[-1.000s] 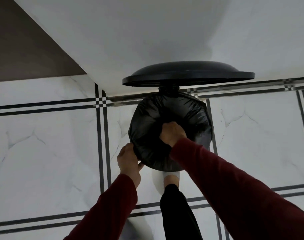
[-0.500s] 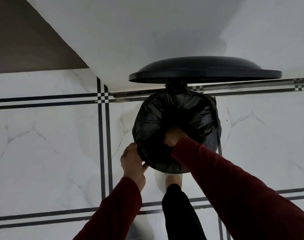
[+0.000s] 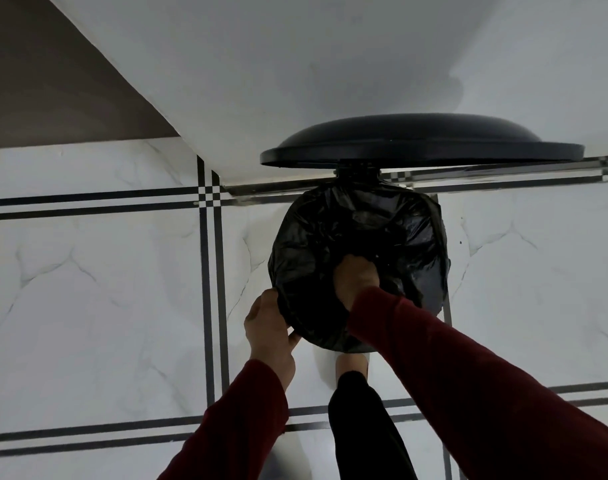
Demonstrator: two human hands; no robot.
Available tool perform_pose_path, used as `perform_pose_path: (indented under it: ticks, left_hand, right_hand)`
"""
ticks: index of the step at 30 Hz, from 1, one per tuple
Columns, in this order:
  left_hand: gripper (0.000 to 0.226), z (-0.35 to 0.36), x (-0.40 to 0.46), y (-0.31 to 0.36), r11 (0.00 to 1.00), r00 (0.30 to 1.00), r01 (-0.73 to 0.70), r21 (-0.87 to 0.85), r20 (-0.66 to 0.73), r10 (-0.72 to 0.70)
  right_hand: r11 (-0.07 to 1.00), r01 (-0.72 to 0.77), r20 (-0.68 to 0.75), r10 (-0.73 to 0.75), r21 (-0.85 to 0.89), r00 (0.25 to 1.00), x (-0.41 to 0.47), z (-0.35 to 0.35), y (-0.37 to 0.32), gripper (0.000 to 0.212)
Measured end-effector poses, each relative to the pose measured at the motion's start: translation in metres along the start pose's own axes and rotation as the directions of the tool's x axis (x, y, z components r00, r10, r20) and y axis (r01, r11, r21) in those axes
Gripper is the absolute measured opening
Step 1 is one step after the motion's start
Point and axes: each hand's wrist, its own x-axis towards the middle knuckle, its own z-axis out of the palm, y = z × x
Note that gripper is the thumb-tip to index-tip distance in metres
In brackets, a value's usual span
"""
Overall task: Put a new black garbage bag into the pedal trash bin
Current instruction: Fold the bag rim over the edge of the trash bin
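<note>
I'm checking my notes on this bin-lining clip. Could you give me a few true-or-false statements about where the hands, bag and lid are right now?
1. The round black plastic lid of the pedal bin stands open. True.
2. The right hand rests on the white marble-patterned floor tiles. False: it reaches down inside the crinkled black plastic garbage bag.
3. The left hand has its grip on the bag's near-left edge. True.
4. The bag lies crumpled on the floor beside the bin. False: it is spread over the bin's opening.
5. Both sleeves are dark red. True.
</note>
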Motion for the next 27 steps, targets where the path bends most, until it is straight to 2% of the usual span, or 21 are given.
perform_pose_path:
  ticks: [6,9,12,14,17,19,22,27]
  left_hand:
    - [0.026,-0.001,-0.004,0.002,1.0,1.0,0.006,0.005,0.005,-0.006]
    - [0.025,-0.002,-0.006,0.003,1.0,1.0,0.004,0.004,0.009,-0.004]
    - [0.025,-0.001,-0.006,0.004,1.0,1.0,0.003,0.018,0.01,-0.003]
    - [0.024,-0.001,-0.007,0.004,1.0,1.0,0.005,0.015,0.01,-0.006]
    - [0.024,-0.002,-0.007,0.003,1.0,1.0,0.005,-0.01,0.004,-0.005]
    - [0.023,-0.001,-0.005,0.002,1.0,1.0,0.002,-0.021,0.006,-0.002]
    - [0.024,-0.001,0.0,0.0,1.0,1.0,0.005,-0.019,0.005,-0.005]
    - [0.023,0.002,0.003,-0.002,0.999,1.0,0.024,-0.038,-0.011,-0.024]
  right_hand:
    - [0.956,0.21,0.158,-0.244,0.205,0.957,-0.011,-0.013,-0.001,0.037]
    - [0.973,0.141,0.012,-0.145,0.183,0.989,-0.034,-0.018,0.008,0.032]
    - [0.978,0.104,-0.185,-0.07,0.181,0.98,-0.048,-0.023,0.007,0.031]
    - [0.967,0.105,-0.165,-0.067,0.231,0.984,-0.037,-0.027,0.0,0.033]
    - [0.986,0.07,0.048,-0.078,0.152,0.996,0.002,-0.021,-0.003,0.036]
    - [0.992,0.124,0.122,-0.126,0.029,0.984,0.023,-0.015,-0.001,0.038]
    - [0.98,0.181,0.097,-0.173,-0.086,0.98,0.036,-0.009,0.002,0.038]
    - [0.961,0.106,0.017,-0.105,-0.254,0.994,0.042,-0.003,0.003,0.04]
